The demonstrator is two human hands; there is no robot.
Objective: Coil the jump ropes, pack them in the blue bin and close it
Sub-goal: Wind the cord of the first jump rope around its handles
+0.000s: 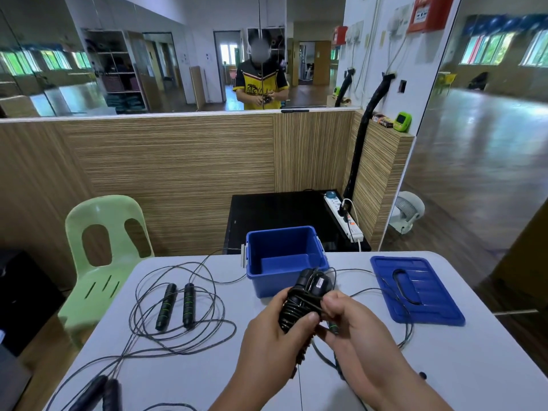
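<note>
The white bench [444, 366] fills the near half of the view, and a green chair [103, 232] stands just beside its left edge. At the far middle of the bench sits the blue bin [267, 280], open and apparently with nothing in it. Its lid [430, 295] lies flat to the right, apart from the bin. A second rope [178, 304] sprawls in loose loops on the left, its green-banded handles side by side. A third rope [100, 390] shows dark handles at the near left corner.

Just in front of the bin, the left hand [275, 342] grips the wound rope [305, 301], fingers and thumb curled round the paired handles and the turns of cord over them. The right hand [353, 321] pinches the loose cord [409, 330] close against the bundle; that slack trails off to the right and loops over the lid.

The step in hand looks like winding the first rope, so the task is early. To do it well, the left thumb should pin the latest turn while the right hand lays each wrap snug beside its neighbour. The slack needs feeding in steadily so it does not drag the lid. The tail is best tucked under a turn before the bundle goes into the bin.
</note>
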